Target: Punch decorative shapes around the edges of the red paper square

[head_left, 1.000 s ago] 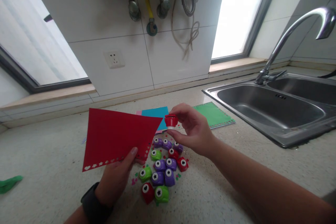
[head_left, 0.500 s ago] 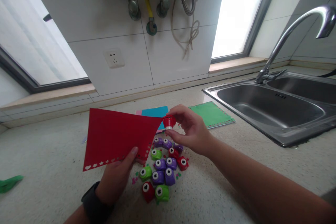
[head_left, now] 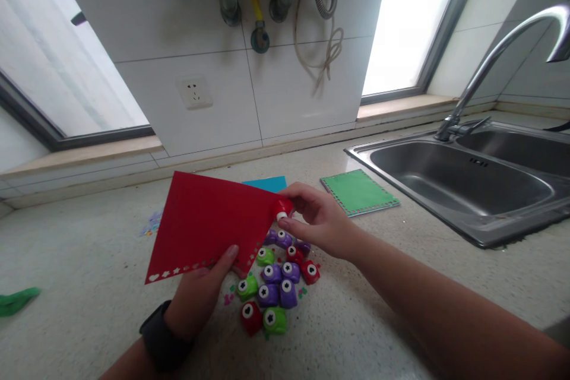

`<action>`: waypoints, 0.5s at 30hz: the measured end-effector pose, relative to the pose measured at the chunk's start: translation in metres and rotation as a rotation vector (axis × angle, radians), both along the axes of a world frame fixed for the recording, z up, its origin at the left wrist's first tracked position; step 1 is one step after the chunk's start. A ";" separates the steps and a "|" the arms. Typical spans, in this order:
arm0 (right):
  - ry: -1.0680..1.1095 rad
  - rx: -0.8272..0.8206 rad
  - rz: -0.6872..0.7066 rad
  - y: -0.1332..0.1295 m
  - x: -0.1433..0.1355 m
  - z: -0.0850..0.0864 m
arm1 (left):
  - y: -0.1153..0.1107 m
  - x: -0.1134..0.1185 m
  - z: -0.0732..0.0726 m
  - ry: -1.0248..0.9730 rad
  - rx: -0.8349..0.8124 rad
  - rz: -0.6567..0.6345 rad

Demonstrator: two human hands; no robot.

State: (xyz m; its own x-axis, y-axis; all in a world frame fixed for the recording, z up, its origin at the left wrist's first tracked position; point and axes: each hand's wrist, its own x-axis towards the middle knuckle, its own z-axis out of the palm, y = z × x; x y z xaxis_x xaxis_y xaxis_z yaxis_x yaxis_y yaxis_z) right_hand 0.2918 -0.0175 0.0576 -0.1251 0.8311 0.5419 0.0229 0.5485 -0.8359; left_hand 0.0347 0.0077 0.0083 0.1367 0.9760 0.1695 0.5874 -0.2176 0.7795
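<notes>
Red paper point(head_left: 218, 219), from where I stand, thumb-pinched near lower edge by left hand point(head_left: 200, 292); red punch point(head_left: 283, 208) gripped by right hand point(head_left: 318, 219) at corner beyond left grip; paper probably light, bendable, tearable at holes point(head_left: 165, 274); hold unpunched margin.

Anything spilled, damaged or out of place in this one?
Small bits, apparently paper scraps, lie loose on the counter left of the red sheet and around the punches, so it looks untidy. The sheet's edge holes include neat hearts and stars, suggesting punching, not tearing. Nothing looks broken.
</notes>
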 end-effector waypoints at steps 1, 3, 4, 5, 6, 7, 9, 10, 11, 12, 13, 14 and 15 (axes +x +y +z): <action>0.013 -0.040 0.015 0.000 -0.001 -0.001 | -0.001 0.002 0.002 -0.023 -0.014 0.009; 0.052 -0.127 0.048 0.001 -0.003 -0.002 | -0.002 0.004 0.004 -0.044 -0.028 0.016; 0.077 -0.175 0.068 0.002 -0.004 -0.003 | -0.002 0.004 0.005 -0.052 -0.029 0.022; 0.105 -0.220 0.087 0.002 -0.004 -0.004 | -0.003 0.005 0.005 -0.059 -0.025 0.023; 0.131 -0.261 0.105 0.003 -0.005 -0.005 | -0.003 0.005 0.006 -0.063 -0.015 0.014; 0.152 -0.297 0.123 0.003 -0.006 -0.005 | -0.003 0.006 0.007 -0.060 -0.007 -0.006; 0.176 -0.353 0.148 0.004 -0.007 -0.006 | -0.003 0.006 0.007 -0.056 -0.003 -0.055; 0.181 -0.373 0.158 0.004 -0.008 -0.007 | -0.003 0.006 0.007 -0.059 -0.011 -0.075; 0.183 -0.390 0.169 0.004 -0.009 -0.007 | -0.003 0.006 0.007 -0.069 -0.020 -0.093; 0.184 -0.408 0.179 0.004 -0.010 -0.008 | -0.003 0.006 0.007 -0.087 -0.028 -0.105; 0.185 -0.427 0.185 0.004 -0.011 -0.008 | -0.003 0.007 0.007 -0.109 -0.031 -0.115; 0.188 -0.448 0.187 0.003 -0.012 -0.009 | -0.004 0.007 0.007 -0.132 -0.029 -0.124; 0.191 -0.472 0.187 0.003 -0.013 -0.010 | -0.004 0.008 0.007 -0.153 -0.023 -0.133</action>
State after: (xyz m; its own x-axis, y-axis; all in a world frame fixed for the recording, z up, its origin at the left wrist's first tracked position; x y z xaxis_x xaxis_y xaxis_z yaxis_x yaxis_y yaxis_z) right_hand 0.2787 -0.0148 0.0479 -0.2295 0.9628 0.1427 -0.2157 0.0927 -0.9720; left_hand 0.0428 0.0041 0.0151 0.2393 0.9549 0.1757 0.4288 -0.2663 0.8633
